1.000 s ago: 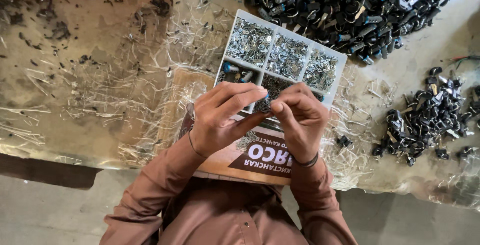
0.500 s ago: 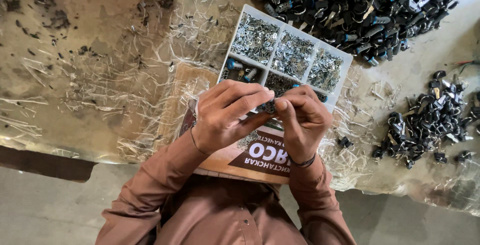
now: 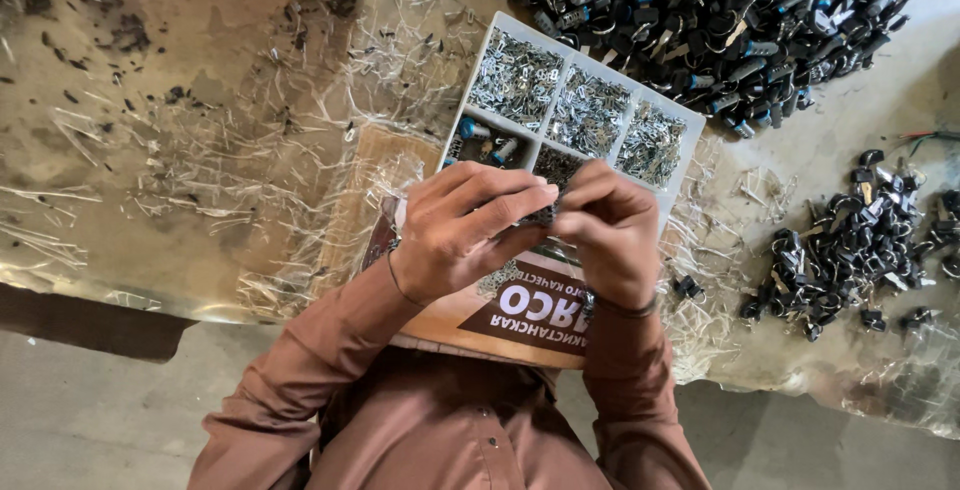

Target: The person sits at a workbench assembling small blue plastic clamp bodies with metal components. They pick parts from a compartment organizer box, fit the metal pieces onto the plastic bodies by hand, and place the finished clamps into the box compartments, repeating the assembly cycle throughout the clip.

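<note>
Where both fingers (image 3: 540,193) meet, small part (image 3: 548,216).

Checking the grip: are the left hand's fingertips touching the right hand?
Touching. The head view shows the left hand fingertips pressed against the right hand, no gap.

One head-worn camera looks steeply down from close above the person's chest, facing forward across the bench (image 3: 200,200); the hands sit mid-frame, the floor (image 3: 100,420) along the bottom edge.

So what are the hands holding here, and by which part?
A small dark part, pinched between the fingertips of left hand and right hand; which end cannot be told.
</note>
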